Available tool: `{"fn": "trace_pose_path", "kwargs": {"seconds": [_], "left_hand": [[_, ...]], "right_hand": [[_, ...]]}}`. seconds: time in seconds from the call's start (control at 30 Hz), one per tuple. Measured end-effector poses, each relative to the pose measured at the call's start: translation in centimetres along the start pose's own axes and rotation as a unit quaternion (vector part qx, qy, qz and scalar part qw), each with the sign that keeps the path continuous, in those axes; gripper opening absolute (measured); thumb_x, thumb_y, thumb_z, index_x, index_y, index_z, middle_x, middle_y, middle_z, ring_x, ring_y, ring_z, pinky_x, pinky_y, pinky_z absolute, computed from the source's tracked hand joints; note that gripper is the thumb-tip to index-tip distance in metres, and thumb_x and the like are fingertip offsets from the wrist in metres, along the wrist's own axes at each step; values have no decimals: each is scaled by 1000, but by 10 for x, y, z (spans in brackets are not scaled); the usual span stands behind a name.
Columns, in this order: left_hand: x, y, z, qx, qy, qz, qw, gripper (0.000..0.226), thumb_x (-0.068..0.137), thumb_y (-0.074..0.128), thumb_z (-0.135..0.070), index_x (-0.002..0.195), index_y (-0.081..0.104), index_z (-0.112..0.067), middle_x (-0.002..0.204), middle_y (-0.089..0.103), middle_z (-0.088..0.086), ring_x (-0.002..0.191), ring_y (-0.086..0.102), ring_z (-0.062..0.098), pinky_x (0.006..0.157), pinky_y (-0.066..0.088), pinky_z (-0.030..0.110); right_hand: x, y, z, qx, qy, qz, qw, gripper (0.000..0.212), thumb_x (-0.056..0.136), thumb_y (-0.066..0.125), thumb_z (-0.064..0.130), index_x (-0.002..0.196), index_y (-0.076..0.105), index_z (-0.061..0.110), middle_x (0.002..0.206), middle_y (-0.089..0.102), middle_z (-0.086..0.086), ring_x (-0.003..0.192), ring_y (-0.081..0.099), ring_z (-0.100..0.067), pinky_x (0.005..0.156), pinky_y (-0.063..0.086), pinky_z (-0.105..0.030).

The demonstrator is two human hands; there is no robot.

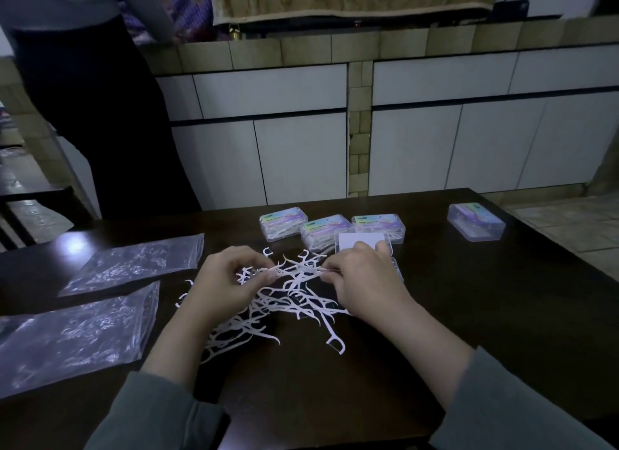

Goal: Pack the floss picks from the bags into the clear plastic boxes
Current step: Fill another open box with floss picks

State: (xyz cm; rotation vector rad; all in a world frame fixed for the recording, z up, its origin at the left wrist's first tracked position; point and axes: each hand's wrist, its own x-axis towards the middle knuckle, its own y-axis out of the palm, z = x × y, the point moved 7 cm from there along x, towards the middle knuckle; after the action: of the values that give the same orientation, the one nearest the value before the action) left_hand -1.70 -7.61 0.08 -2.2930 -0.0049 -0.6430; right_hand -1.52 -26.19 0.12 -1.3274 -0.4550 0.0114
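Holding picks (294, 295): two hands (231, 278) (five boxes (283, 222)).

Dim, bluish cast. Glare patch on dark table (75, 245) far left, sheen on plastic bags (77, 335). Wide-angle bending at edges; bkgd soft.
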Motion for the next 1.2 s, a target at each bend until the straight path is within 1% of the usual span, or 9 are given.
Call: {"fn": "trace_pose_path", "kwargs": {"seconds": [0.2,0.43,0.6,0.73,0.87,0.93,0.97,1.03,1.2], "left_hand": [[0,-3,-8,-33,5,-60,998,3,85,71,-19,83,71,-22,67,59,-30,63,52,-8,57,36,8],[9,-2,-20,-80,11,-154,985,9,85,71,-18,86,69,-26,63,57,-24,56,46,3,51,35,9],[32,27,-48,-114,24,-148,982,8,84,71,-18,88,73,-25,64,60,-22,54,46,2,51,36,11],[48,55,-69,-110,41,-132,984,10,85,71,-16,94,76,-13,65,54,-21,57,48,-10,52,34,4],[57,67,-75,-112,43,-130,984,13,86,71,-17,95,77,-11,77,65,-12,61,49,-14,54,33,2],[57,66,-76,-112,48,-136,983,11,85,72,-16,93,77,-9,66,58,-14,60,49,-14,53,32,2],[57,64,-76,-113,47,-139,983,10,85,72,-15,93,76,-9,59,52,-8,59,49,-14,53,32,2],[55,61,-77,-116,48,-144,982,10,86,71,-14,93,76,-10,70,54,-5,58,49,-13,53,31,2],[54,61,-76,-128,40,-132,982,11,87,69,-18,95,75,-13,58,54,-31,57,48,-7,52,32,5]], "right_hand": [[-2,-19,-19,31,12,-29,999,25,96,55,41,116,68,35,113,66,12,112,46,-12,99,22,-35],[-5,-43,-56,73,0,-52,996,26,93,57,41,115,69,33,117,65,14,116,45,-6,100,18,-31],[-2,-49,-89,-77,30,2,997,29,97,51,42,123,63,38,127,59,12,112,43,-13,97,25,-37],[0,-42,-94,-104,29,31,994,28,96,53,43,122,63,41,124,61,11,112,42,-15,95,25,-39],[5,-35,-80,-134,-17,29,990,28,98,51,41,122,64,39,122,63,9,110,42,-15,90,24,-39],[8,-29,-74,-147,-35,55,987,27,97,52,39,121,65,38,122,63,8,112,42,-16,93,25,-40],[9,-25,-73,-149,-40,69,986,27,96,54,40,121,65,38,122,63,8,114,42,-17,95,25,-41],[12,-21,-71,-114,-41,80,989,30,92,58,48,119,65,38,120,63,9,115,44,-15,96,24,-40],[6,-28,-96,64,46,50,996,49,82,57,65,123,59,39,120,59,15,113,47,-10,98,26,-36]]}}
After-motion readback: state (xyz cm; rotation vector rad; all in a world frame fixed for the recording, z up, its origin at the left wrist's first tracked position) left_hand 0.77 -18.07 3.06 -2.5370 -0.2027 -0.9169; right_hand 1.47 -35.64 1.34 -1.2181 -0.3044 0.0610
